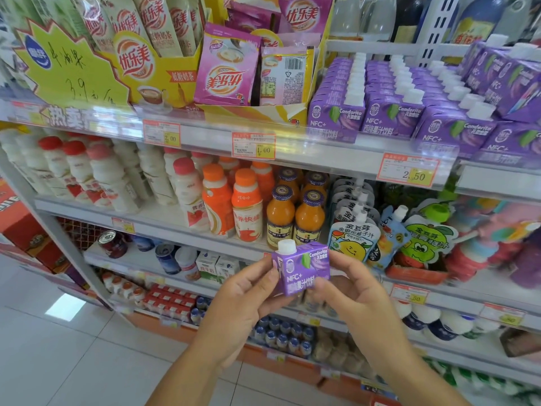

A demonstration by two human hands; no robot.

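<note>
Head view: we hold the small purple cardboard juice carton with white screw cap (301,269) at frame centre, toward 6 o'clock. Left hand (243,303) fingers pinch its 9 o'clock side; right hand (355,300) fingers pinch its 3 o'clock side. Risk: excess squeeze may buckle the carton; a loose pinch may drop it.

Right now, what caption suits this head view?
Left hand and right hand hold a purple juice carton before stocked drink shelves.

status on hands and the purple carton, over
Left hand and right hand both grip purple carton, cap up. Held in front of shelf. Nothing in the way.
</note>
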